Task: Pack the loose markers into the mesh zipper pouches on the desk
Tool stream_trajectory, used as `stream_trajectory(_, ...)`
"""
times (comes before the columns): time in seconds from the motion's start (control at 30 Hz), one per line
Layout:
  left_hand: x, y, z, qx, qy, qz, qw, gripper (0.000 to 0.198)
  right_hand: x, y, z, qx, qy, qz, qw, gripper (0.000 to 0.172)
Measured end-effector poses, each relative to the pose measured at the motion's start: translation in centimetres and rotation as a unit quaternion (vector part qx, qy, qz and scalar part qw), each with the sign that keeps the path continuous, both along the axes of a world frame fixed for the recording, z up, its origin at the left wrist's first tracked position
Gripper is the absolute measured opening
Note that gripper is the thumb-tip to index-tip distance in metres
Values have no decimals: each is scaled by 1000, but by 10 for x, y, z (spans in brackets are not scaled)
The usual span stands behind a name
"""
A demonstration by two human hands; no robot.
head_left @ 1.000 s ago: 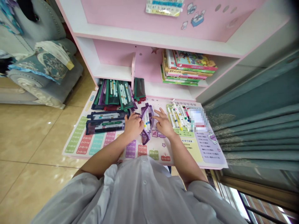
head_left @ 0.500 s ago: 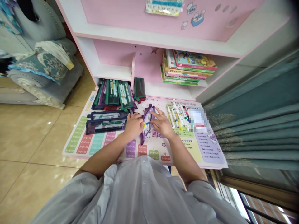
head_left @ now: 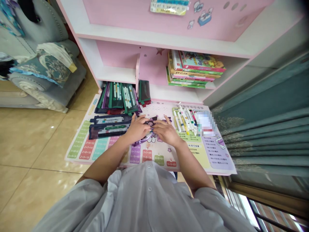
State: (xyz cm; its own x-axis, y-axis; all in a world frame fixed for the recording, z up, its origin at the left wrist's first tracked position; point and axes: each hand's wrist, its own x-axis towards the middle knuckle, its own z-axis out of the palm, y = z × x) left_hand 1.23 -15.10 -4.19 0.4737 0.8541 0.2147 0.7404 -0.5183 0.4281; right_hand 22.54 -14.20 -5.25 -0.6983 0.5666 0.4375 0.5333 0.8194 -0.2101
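A purple mesh zip pouch (head_left: pixel 145 138) lies mostly hidden beneath my hands at the middle of the desk; only its lower part shows. My left hand (head_left: pixel 138 129) is closed on it from the left, fingertips curled inward. From the right, my right hand (head_left: pixel 167 132) meets it with bent fingers pinching the pouch's edge, close to the left fingertips. Left of my left hand are dark blue mesh pouches (head_left: pixel 109 129) filled with markers. Several loose markers (head_left: pixel 184 120) lie in a group to the right of my right hand.
Green and purple mesh pouches (head_left: pixel 117 98) with markers are piled at the back left, beside another dark green pouch (head_left: pixel 144 91). Stacked books (head_left: pixel 193 72) sit on the pink shelf. A printed mat (head_left: pixel 154 154) covers the desk. A curtain (head_left: pixel 260 122) hangs at right.
The purple pouch has turned from nearly upright to slanting down-left under my hands. My hands have come closer together, and the markers inside the pouch are now mostly covered.
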Motion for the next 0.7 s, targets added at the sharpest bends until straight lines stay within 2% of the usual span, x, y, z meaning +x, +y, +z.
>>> stream_trajectory(0.13, -4, 2, 7, -31, -13, 27, 999, 15, 0, -1, 1, -17, 11, 4, 1000, 22)
stream_trajectory(0.3, -23, 9, 24, -59, -23, 71, 995, 22, 2, 2, 1, -40, 15, -45, 998, 21)
stream_trajectory(0.43, -44, 14, 36, -77, 16, 40, 996, 25, 2, 4, -1, -46, 22, -80, 996, 20)
stream_trajectory(0.53, -54, 16, 36, -79, 39, 23, 996, 34, 1, 4, -1, -56, 27, -92, 994, 21)
stream_trajectory(0.63, -58, 18, 30, -59, 26, 28, 998, 13, 0, 4, 1, -69, 23, -98, 993, 20)
stream_trajectory(0.7, -58, 18, 25, -45, 14, 23, 999, 9, -1, 4, 2, -73, 19, -103, 992, 18)
